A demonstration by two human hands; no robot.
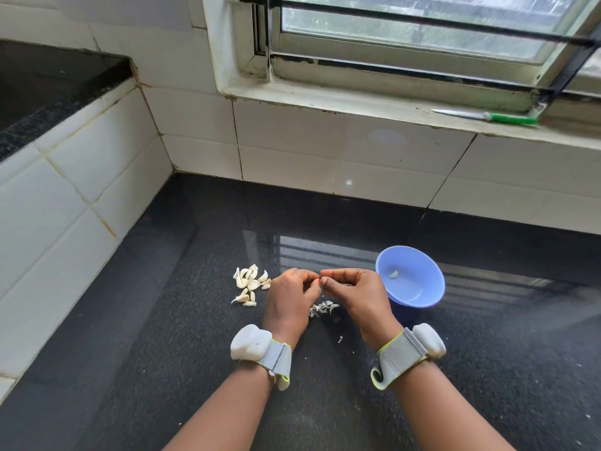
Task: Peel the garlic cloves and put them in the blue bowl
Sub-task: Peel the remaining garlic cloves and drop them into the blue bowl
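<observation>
Garlic cloves (249, 283) wait unpeeled — both hands, left hand (290, 299) and right hand (355, 296), pinch something unseen between fingertips, likely mid-peel — next, drop into the blue bowl (410, 276).

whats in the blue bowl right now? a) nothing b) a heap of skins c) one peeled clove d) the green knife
c: the blue bowl holds a single pale peeled clove; the unpeeled garlic cloves lie on the counter to the left of the hands.

The black granite counter (201, 336) bore unpeeled garlic cloves (249, 283) at ten o'clock, skins (322, 308) centrally, blue bowl (410, 277) at two o'clock.
</observation>
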